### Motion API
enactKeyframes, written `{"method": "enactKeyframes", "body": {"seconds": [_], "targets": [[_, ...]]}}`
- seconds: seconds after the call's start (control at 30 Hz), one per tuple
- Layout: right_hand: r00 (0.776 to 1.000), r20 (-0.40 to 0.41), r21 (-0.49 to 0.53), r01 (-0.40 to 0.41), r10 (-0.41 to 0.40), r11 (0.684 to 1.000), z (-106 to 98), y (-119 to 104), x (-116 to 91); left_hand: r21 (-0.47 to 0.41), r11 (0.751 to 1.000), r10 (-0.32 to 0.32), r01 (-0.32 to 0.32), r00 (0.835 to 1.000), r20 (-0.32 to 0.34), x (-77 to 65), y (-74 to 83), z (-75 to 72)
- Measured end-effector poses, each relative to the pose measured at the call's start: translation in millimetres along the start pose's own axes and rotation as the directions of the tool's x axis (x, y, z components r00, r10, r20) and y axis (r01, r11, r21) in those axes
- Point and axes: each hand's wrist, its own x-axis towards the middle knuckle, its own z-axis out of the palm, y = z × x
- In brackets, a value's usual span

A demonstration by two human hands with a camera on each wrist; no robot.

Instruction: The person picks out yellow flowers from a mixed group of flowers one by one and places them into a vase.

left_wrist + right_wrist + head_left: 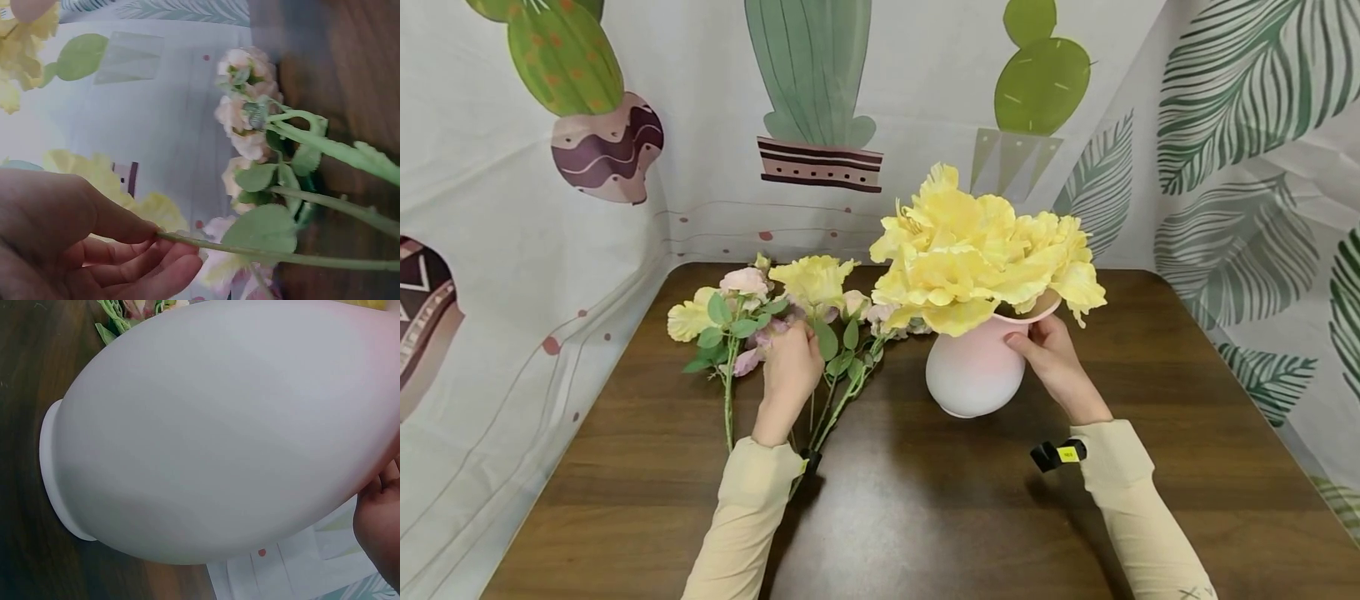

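Observation:
My left hand (793,367) pinches a thin green flower stem (262,255) between thumb and fingers. A ruffled yellow flower (814,282) shows just above that hand in the head view. On the right, my right hand (1060,367) grips the neck of a rounded vase (973,375), pink at the top and white below, with the thumb on the near side. Large yellow flowers (970,267) fill the vase's mouth and spread over its rim; their stems are hidden inside. In the right wrist view, the white body (212,431) covers most of the picture.
Pale pink roses (745,283) with leafy stems lie on the brown wooden table (910,517) around the left hand. Another yellow flower (692,315) lies at their left edge. A cloth backdrop (707,125) printed with cacti and leaves hangs behind the table.

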Motion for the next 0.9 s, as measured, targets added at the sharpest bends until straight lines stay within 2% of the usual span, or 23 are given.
{"method": "enactKeyframes", "body": {"seconds": [0.1,0.17,0.57,0.7,0.9], "targets": [[1.000,-0.004,0.002,0.002,-0.002,1.000,0.1,-0.7,-0.6,-0.067,0.996,0.048,-0.051,0.998,-0.035,-1.0,2.6,-3.9],[1.000,-0.003,0.001,-0.001,0.001,1.000,-0.1,-0.6,-0.7,-0.111,0.992,0.058,-0.062,0.997,-0.044,-1.8,4.3,-7.1],[1.000,0.006,0.005,-0.009,0.009,1.000,-0.7,1.8,1.0,-0.251,0.968,0.001,-0.023,0.996,-0.088,-7.7,14.5,-27.9],[1.000,0.003,-0.012,-0.017,0.017,1.000,-0.7,1.4,0.0,-0.333,0.942,-0.004,-0.027,0.996,-0.091,-14.5,20.3,-36.4],[1.000,0.002,0.001,-0.004,0.004,1.000,-0.4,0.8,0.4,-0.475,0.879,-0.002,-0.037,0.997,-0.082,-23.6,30.0,-48.8]]}}
